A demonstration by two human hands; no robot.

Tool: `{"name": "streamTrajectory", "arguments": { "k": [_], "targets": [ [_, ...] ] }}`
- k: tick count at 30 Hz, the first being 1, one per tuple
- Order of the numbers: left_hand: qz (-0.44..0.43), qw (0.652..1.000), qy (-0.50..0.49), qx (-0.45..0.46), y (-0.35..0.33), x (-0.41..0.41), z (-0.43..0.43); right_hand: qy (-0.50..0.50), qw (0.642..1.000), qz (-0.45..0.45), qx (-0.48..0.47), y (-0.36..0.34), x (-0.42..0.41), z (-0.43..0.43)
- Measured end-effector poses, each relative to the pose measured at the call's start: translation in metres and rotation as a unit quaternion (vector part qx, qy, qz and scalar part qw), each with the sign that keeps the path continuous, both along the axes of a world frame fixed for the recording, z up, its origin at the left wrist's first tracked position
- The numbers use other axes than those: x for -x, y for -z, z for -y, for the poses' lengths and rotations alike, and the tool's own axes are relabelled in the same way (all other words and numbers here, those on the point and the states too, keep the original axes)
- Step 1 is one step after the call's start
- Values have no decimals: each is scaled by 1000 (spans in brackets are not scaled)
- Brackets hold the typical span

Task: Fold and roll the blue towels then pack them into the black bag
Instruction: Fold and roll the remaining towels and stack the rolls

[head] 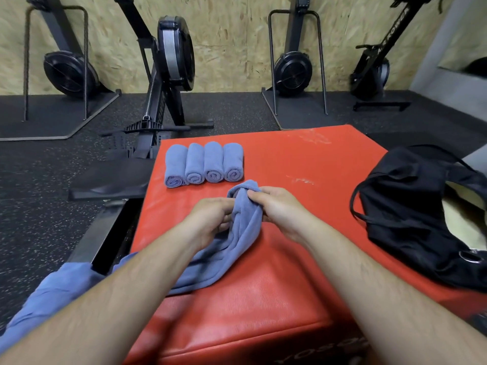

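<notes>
Fifth blue towel (238, 248), folding step. Left hand (213, 219) and right hand (279, 209) pinch its far end. Rolled towels (204, 164) at 12 o'clock, black bag (411, 206) at 3. Next, probably: roll it tight.

Rolled towels (204, 164) and loose towel (245, 227) are showing dusty blue, desk (303, 159) is glowing red, bag (411, 206) is looking plain black, floor (39, 206) is looking black with pale specks.

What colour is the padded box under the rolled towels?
Red; the head view shows the padded vinyl box under the four rolled blue towels.
</notes>
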State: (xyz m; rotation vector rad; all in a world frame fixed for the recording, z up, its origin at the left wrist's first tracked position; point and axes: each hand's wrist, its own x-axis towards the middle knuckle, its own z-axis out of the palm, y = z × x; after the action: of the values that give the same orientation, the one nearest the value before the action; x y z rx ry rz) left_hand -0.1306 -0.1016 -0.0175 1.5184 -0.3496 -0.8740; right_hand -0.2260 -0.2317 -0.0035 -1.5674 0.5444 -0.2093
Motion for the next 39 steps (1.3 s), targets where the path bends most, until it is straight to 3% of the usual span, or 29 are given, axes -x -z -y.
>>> {"name": "streamTrajectory", "arguments": {
  "k": [5,10,17,24,27,30,34,39],
  "targets": [
    [85,995,-36,-24,-3,-13,-14,95,992,-13,78,5,1,-3],
    [221,969,-98,-54,-2,-43,-30,121,991,-21,51,5,17,10],
    [214,964,-156,10,-22,-54,-43,124,991,-13,-55,-9,31,28],
    [174,961,-196,92,-50,-60,-65,147,969,91,-175,-43,50,42],
    [156,959,-211,107,-70,-58,-74,156,973,119,-122,-62,64,43],
    [171,951,-224,123,-98,-60,-78,133,982,136,-6,-92,74,46],
    [282,915,-272,97,-148,-54,-81,138,967,146,155,-143,76,53],
    [371,884,-269,89,-197,-44,-83,163,947,174,217,-196,79,56]
  ]
}}
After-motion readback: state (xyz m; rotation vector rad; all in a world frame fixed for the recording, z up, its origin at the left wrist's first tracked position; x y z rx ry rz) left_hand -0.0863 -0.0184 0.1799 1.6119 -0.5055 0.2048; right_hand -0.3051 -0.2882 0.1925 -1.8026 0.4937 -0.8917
